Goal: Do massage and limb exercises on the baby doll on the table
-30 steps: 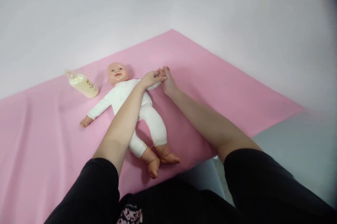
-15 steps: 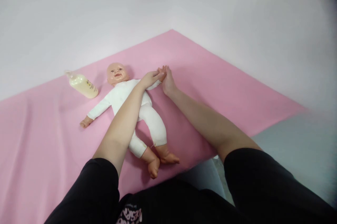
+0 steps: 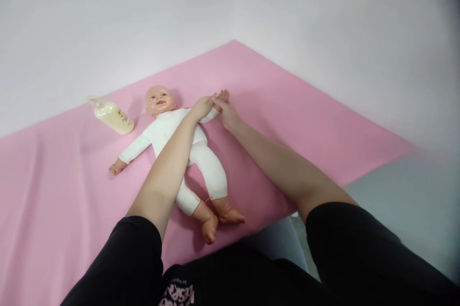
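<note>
A baby doll [image 3: 172,126] in a white suit lies on its back, its head away from me and its bare feet near the table's front edge. Its arm on the right is stretched out sideways. My left hand [image 3: 203,107] reaches across the doll's chest and is wrapped round that forearm near the wrist. My right hand [image 3: 228,115] is closed on the doll's hand [image 3: 223,95] from the right, thumb on top. The doll's small fingers stick out above my grip. Where my two hands meet, some of my fingers are hidden.
A pump bottle [image 3: 114,116] of pale yellow liquid lies tilted on its side left of the doll's head. Pink cloth [image 3: 280,119] covers the table, with folds at the left. White walls [image 3: 108,23] stand behind the table's far edges.
My right hand's thumb has come over the doll's hand, where the palm lay open beneath it before. My left hand's fingers have drawn back slightly toward the doll's wrist.
</note>
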The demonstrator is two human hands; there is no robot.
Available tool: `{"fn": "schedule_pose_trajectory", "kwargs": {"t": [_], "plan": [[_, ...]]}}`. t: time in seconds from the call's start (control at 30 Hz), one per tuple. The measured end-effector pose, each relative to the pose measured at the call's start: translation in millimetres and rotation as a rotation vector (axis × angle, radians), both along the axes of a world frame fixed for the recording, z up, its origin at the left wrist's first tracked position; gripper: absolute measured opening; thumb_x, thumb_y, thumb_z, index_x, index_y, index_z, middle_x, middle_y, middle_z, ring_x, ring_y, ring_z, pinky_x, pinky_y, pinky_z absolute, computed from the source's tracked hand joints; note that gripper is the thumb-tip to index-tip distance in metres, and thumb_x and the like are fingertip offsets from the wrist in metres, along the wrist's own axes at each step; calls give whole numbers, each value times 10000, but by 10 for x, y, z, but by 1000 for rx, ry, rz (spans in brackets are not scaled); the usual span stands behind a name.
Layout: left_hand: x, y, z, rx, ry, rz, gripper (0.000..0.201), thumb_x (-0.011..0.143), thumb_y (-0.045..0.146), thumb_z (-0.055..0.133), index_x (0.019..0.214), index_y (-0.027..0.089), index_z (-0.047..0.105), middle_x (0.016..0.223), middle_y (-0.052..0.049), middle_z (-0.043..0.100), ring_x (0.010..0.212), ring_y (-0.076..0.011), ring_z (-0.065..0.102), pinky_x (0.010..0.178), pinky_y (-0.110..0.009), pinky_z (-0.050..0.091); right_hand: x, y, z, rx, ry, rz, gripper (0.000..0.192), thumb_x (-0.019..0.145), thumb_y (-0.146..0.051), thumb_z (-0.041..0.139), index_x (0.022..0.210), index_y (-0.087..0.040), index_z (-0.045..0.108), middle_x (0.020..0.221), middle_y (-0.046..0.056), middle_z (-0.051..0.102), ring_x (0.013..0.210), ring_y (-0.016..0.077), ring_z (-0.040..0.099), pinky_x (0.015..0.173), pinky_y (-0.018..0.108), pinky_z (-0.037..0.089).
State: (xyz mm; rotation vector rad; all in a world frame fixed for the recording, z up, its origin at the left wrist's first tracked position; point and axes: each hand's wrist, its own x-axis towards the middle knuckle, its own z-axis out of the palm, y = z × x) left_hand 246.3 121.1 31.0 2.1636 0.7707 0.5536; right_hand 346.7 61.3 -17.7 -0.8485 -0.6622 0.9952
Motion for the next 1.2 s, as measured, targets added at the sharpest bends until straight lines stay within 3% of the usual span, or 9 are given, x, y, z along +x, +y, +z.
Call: {"fn": "schedule_pose_trajectory", "kwargs": {"t": [0.3, 0.67, 0.83, 0.93, 1.07, 1.2], "plan": [[1, -31, 6, -28, -30, -2, 579, 1051, 487, 345, 1016, 104, 778, 992, -125, 785, 1036, -253, 686, 1001, -377, 485, -7, -14, 13, 7, 18, 20, 482, 703, -331, 778, 1138, -285, 574, 1328, 24, 688, 1341, 207, 597, 1223, 434, 428], [10, -50, 32, 16, 27, 20, 635, 1058, 526, 297, 1020, 101, 767, 1100, -144, 770, 1087, -268, 678, 1013, -369, 480, 1, 10, 28, 13, 131, -44, 303, 767, -342, 698, 1045, -280, 592, 1210, -1, 704, 1366, 191, 562, 1212, 364, 425], [-5, -66, 40, -9, 26, 39, 693, 1019, 630, 308, 863, 113, 742, 937, -133, 759, 954, -260, 680, 938, -358, 485, -12, -14, 54, -8, 130, -57, 124, 886, -282, 603, 1002, -255, 568, 1092, -8, 710, 1299, 154, 591, 1191, 347, 421], [-15, -81, 40, -39, -11, -14, 648, 984, 651, 368, 798, 129, 703, 824, -86, 708, 850, -224, 647, 855, -331, 475, -11, 0, 64, -22, 189, -62, 30, 897, -258, 587, 906, -251, 560, 992, -18, 703, 1203, 137, 633, 1158, 328, 454], [-28, -92, 40, -35, -5, -101, 465, 872, 587, 594, 710, 153, 632, 675, -4, 562, 701, -159, 543, 727, -294, 417, 10, 40, 48, -29, 246, -57, 128, 848, -315, 663, 831, -260, 548, 922, -21, 688, 1106, 144, 671, 1086, 320, 521], [-29, -97, 52, -55, -25, -127, 368, 815, 508, 663, 737, 149, 642, 668, 18, 519, 674, -138, 496, 701, -280, 384, 26, 44, 24, -11, 251, -34, 183, 825, -373, 703, 837, -263, 558, 927, -19, 689, 1095, 147, 673, 1069, 331, 536]]}}
